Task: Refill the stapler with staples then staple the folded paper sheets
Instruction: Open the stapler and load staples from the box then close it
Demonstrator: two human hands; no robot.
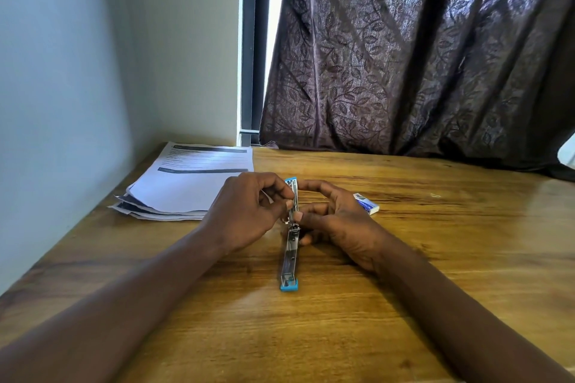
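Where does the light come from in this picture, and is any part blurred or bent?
Head view: daylight comes through the bright gap left of the curtain; soft glare lies on the table at right; the wide lens curves the wall; the stapler looks sharp.

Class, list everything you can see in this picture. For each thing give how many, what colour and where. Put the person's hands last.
stapler: one, silver with blue ends, opened out flat at the table's middle, between the hands
papers: one stack, white with dark print, far left of the table
staple box: one, white and blue, on the table just right of the right hand
table: one, brown wood, under everything
curtain: one, dark purple with a leaf pattern, behind the table on the right
wall: one, pale, on the left
left hand: one, fingers pinch the stapler's far half
right hand: one, fingers curled on the stapler from the right
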